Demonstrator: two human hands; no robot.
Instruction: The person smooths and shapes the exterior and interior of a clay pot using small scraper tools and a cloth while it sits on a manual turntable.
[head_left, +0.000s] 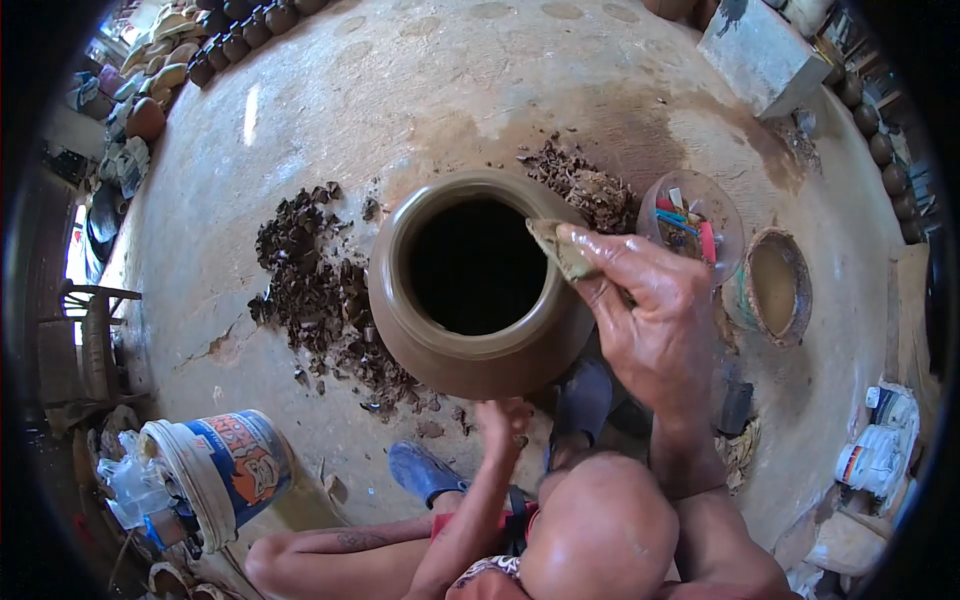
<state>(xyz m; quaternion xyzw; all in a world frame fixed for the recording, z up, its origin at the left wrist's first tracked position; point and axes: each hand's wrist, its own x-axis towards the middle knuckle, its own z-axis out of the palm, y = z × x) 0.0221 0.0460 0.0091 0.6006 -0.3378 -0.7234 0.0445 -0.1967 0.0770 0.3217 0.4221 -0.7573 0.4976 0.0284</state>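
Note:
A wide-mouthed brown clay pot with a smooth wet rim stands in front of me, its inside dark. My right hand pinches a thin greenish-tan damp pad between thumb and fingers. The pad lies against the right side of the rim; I cannot tell whether it is cloth or sponge. Low at the near side of the pot is my left hand, its fingers curled and partly hidden under the belly. What those fingers hold, if anything, does not show.
Dark clay trimmings lie left of the pot, more behind it. On the right stand a clear tub of small tools and a bowl of muddy water. A white bucket sits near left. My legs flank the near side.

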